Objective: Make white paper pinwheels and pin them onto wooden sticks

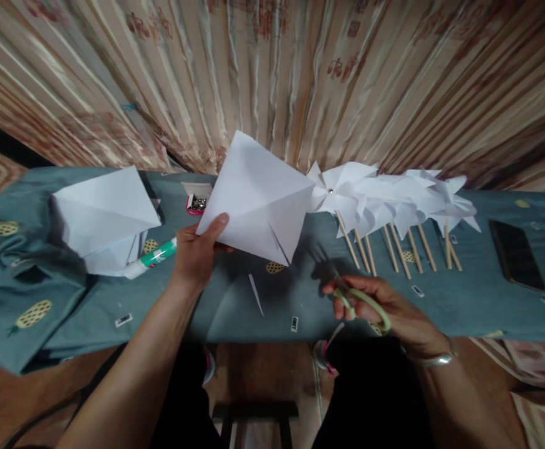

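My left hand (200, 246) pinches the left corner of a square sheet of white paper (258, 193), thumb on top. The sheet has crossing creases and a slit cut in from its lower corner. It is held above the cloth-covered table. My right hand (370, 305) grips a pair of scissors (363, 302) by the light green handles. Their blades, blurred and apart, point up and left, clear of the paper. A thin paper strip (256, 295) lies on the cloth below the sheet.
White paper pinwheels (385, 193) on wooden sticks lie at the right, near a black phone (516, 254). At the left are more white sheets (108, 212), a green-and-white glue stick (153, 257) and a small box of metal pins (197, 201). A pleated curtain (272, 75) hangs behind.
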